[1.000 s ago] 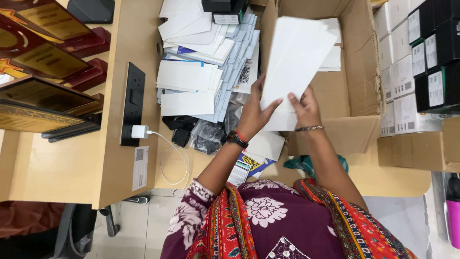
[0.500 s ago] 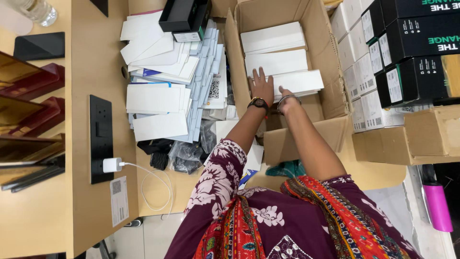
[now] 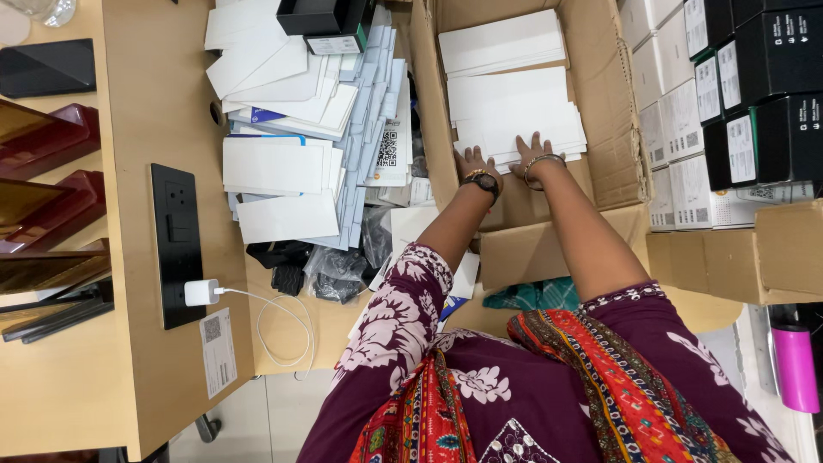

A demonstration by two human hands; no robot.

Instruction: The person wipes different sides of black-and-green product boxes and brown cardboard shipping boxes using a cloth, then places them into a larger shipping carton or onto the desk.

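Both arms extended into cardboard box [image 3: 613, 129]; left hand [image 3: 473, 162] flat, fingers spread, grasping nothing, touching near edge of white envelope stack [image 3: 514, 116]; right hand [image 3: 536, 152] likewise flat on stack; stack lies inside box.

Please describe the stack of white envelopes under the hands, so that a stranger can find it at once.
Look in the open cardboard box right of the desk. Three white stacks lie inside; it is the nearest stack, under the left hand and right hand, fanned unevenly.
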